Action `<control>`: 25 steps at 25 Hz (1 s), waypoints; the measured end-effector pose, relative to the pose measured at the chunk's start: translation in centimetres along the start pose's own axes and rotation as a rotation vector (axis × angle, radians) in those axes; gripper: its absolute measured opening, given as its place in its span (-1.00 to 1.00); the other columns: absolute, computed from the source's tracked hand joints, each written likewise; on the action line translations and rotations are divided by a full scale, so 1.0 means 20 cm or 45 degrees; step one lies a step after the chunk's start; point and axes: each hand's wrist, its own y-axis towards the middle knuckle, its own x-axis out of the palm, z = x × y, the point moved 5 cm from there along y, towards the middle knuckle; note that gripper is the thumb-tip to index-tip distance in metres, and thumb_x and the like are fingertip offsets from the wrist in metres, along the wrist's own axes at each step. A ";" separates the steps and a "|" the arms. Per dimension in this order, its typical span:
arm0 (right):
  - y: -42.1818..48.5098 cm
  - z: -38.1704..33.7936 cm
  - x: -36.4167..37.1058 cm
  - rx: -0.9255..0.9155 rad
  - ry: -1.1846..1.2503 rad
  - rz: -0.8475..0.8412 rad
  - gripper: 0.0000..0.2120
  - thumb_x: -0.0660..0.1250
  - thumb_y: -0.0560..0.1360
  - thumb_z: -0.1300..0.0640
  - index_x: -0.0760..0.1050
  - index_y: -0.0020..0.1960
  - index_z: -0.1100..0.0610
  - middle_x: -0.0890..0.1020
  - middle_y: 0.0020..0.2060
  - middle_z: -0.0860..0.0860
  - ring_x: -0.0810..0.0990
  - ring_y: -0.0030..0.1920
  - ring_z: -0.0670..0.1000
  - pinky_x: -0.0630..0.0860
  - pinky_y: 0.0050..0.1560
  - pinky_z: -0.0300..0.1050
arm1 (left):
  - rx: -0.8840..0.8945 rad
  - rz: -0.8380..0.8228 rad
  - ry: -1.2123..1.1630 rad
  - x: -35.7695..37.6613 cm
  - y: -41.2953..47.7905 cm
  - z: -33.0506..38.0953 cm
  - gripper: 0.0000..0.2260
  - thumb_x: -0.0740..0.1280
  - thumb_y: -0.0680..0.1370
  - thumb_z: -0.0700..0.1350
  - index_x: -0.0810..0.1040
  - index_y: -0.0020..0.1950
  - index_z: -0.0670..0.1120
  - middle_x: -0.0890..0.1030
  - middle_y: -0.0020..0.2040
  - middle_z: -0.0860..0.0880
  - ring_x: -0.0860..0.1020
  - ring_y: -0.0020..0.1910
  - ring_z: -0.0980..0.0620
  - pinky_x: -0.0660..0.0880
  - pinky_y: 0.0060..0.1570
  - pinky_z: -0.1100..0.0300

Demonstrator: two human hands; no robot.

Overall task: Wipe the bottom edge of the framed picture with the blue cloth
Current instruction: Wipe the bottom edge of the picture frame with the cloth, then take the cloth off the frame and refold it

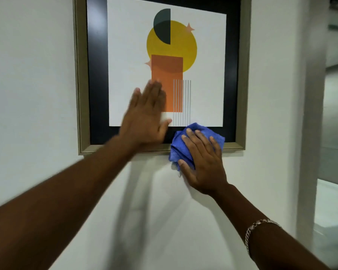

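Two hands are on the job, and the bottom edge of the framed picture is where your attention belongs. That picture hangs on a white wall, its lower rail running level from the left corner to the right corner. The blue cloth sits bunched over that rail a little right of centre, covering the rail there and spilling just below it onto the wall.

Your right hand presses the cloth flat against the frame, fingers spread over the top of it and thumb tucked under its lower fold, so it is gripping the cloth. Your left hand lies open and flat on the glass near the bottom, holding nothing, seemingly just steadying the picture; it looks blurred, so how firmly it bears is hard to judge.

Much of the rail looks still to be covered on both sides of the cloth. To do this stroke well, keep the cloth folded over the lip so it catches both the face and the underside, and run it along the rail in one even pass to a corner. Press lightly, since a hanging frame will likely swing or tilt under a hard push. Keep the flat palm on the glass to hold it square.
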 end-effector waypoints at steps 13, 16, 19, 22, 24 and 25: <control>-0.13 0.21 -0.34 0.567 0.943 0.095 -0.59 0.40 0.42 0.41 0.48 0.26 0.27 0.60 0.22 0.16 0.56 0.24 0.11 0.47 0.35 -0.05 | -0.741 0.096 -0.651 0.14 -0.23 0.68 -0.72 0.28 0.50 -0.21 0.48 0.21 -0.17 0.56 0.13 -0.19 0.49 0.11 -0.17 0.46 0.14 -0.02; -0.33 0.29 -0.41 0.970 1.087 0.334 -0.60 0.41 0.45 0.36 0.47 0.26 0.20 0.60 0.21 0.08 0.56 0.24 0.02 0.51 0.33 -0.03 | -0.927 0.267 -0.974 0.16 -0.28 0.78 -0.74 0.29 0.44 -0.35 0.55 0.10 -0.18 0.61 0.05 -0.17 0.55 0.03 -0.10 0.47 0.02 0.19; -0.71 0.40 -0.35 1.534 1.293 0.233 -0.47 0.48 0.47 0.16 0.37 0.37 0.13 0.53 0.29 0.02 0.51 0.31 0.03 0.47 0.35 -0.01 | -1.120 0.218 -1.192 0.30 -0.44 0.97 -0.73 0.27 0.41 -0.41 0.58 0.02 -0.16 0.63 -0.03 -0.07 0.57 -0.10 0.02 0.55 -0.04 0.26; -1.07 0.49 -0.27 1.779 1.629 -0.045 -0.55 0.44 0.51 0.07 0.42 0.32 0.19 0.61 0.20 0.13 0.59 0.25 0.14 0.54 0.31 0.21 | -1.325 0.121 -1.317 0.50 -0.68 1.15 -0.72 0.28 0.38 -0.40 0.56 -0.10 -0.05 0.58 -0.23 0.08 0.52 -0.30 0.17 0.50 -0.25 0.40; -1.36 0.51 -0.23 1.806 1.596 -0.276 -0.61 0.42 0.52 0.05 0.48 0.20 0.29 0.63 0.13 0.27 0.62 0.10 0.15 0.54 0.20 0.35 | -1.483 -0.006 -1.366 0.69 -0.92 1.31 -0.71 0.31 0.37 -0.39 0.51 -0.18 0.03 0.55 -0.29 0.10 0.50 -0.36 0.19 0.52 -0.28 0.33; -1.55 0.53 -0.21 1.847 1.520 -0.376 -0.61 0.42 0.51 0.04 0.49 0.16 0.33 0.63 0.08 0.31 0.60 0.02 0.16 0.55 0.16 0.37 | -1.550 -0.092 -1.370 0.81 -1.06 1.42 -0.70 0.32 0.37 -0.38 0.50 -0.20 0.05 0.54 -0.31 0.10 0.50 -0.37 0.20 0.51 -0.31 0.35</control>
